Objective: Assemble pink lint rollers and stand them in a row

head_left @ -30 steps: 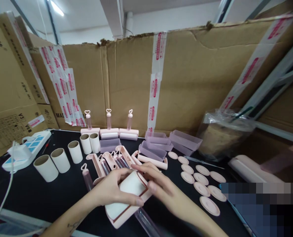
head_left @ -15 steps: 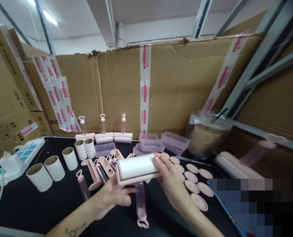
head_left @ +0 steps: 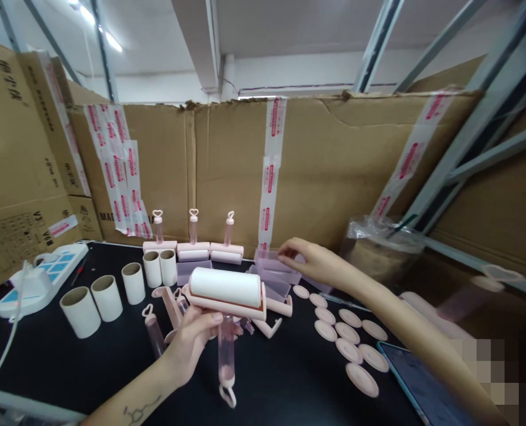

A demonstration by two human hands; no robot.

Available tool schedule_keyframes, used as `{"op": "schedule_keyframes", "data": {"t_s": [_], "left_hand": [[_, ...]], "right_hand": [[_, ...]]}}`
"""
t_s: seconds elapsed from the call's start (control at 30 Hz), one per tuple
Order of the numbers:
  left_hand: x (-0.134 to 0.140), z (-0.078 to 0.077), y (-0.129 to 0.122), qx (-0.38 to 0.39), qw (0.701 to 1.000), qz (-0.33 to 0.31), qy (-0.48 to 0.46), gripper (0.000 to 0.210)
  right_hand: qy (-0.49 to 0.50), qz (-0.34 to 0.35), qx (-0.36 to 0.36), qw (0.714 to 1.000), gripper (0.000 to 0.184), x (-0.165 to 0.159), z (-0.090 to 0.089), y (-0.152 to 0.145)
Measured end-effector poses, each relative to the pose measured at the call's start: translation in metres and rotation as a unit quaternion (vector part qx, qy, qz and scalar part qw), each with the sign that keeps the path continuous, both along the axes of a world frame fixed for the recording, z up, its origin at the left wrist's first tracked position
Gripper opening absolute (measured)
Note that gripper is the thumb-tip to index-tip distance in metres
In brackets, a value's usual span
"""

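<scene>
From where I watch through the head camera, my left hand [head_left: 191, 342] grips a pale pink lint roller [head_left: 226, 289] just under its head, thumb in front, holding it raised above the black tabletop [head_left: 289, 373] near the middle of the view. Its white sticky roll faces up, and its clear pinkish handle [head_left: 226, 355] points down to a heart-shaped loop. My right hand [head_left: 312, 260] is stretched forward over the translucent purple covers [head_left: 277, 273], fingers bent; I cannot tell whether they have closed on one. To the left stand five white paper rolls [head_left: 80, 316], near a white power strip [head_left: 56, 269]. Three assembled rollers [head_left: 194, 251] stand at the back, handles up, before a cardboard wall [head_left: 227, 171]. To the right, pink discs [head_left: 348, 350] lie scattered beside a blue-edged phone or tablet [head_left: 411, 378].
</scene>
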State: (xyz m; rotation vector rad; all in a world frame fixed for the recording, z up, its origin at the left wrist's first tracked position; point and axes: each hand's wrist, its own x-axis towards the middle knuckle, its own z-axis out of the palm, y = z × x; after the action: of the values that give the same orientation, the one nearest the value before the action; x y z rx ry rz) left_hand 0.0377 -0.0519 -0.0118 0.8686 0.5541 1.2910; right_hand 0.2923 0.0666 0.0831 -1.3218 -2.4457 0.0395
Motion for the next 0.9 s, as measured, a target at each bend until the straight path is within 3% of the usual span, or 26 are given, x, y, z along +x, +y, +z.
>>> {"op": "schedule_keyframes", "data": {"t_s": [0.07, 0.23, 0.37, 0.47, 0.57, 0.67, 0.77, 0.83, 0.9], "left_hand": [[0.000, -0.001, 0.001, 0.002, 1.000, 0.008, 0.003, 0.023], [0.004, -0.005, 0.003, 0.017, 0.999, 0.002, 0.037, 0.021], [0.006, -0.006, 0.000, 0.010, 0.998, 0.002, 0.067, 0.020], [0.007, -0.004, -0.002, 0.001, 0.998, 0.001, 0.065, 0.023], [0.007, -0.003, -0.003, 0.008, 0.998, -0.012, 0.066, 0.023], [0.007, -0.003, -0.002, 0.008, 0.998, -0.018, 0.066, 0.023], [0.009, -0.004, -0.002, -0.002, 0.998, -0.019, 0.065, 0.024], [0.010, -0.004, -0.003, -0.008, 0.997, -0.023, 0.069, 0.024], [0.010, -0.005, -0.005, -0.013, 0.997, -0.030, 0.074, 0.024]], "right_hand": [[-0.052, 0.037, -0.029, 0.998, 0.028, -0.006, -0.006, 0.018], [-0.150, 0.072, -0.070, 0.984, 0.048, -0.036, -0.041, 0.046], [-0.189, 0.068, -0.088, 0.976, 0.029, -0.048, -0.055, 0.062], [-0.180, 0.062, -0.093, 0.977, 0.026, -0.048, -0.056, 0.065], [-0.133, 0.060, -0.086, 0.986, 0.036, -0.042, -0.048, 0.061], [-0.045, 0.049, -0.054, 0.996, 0.049, -0.030, -0.031, 0.050], [0.059, 0.020, -0.006, 0.998, 0.051, -0.019, -0.014, 0.028], [0.142, 0.021, 0.007, 0.990, 0.053, -0.017, -0.009, 0.006], [0.265, 0.042, -0.013, 0.963, 0.052, -0.022, -0.011, -0.019]]}}
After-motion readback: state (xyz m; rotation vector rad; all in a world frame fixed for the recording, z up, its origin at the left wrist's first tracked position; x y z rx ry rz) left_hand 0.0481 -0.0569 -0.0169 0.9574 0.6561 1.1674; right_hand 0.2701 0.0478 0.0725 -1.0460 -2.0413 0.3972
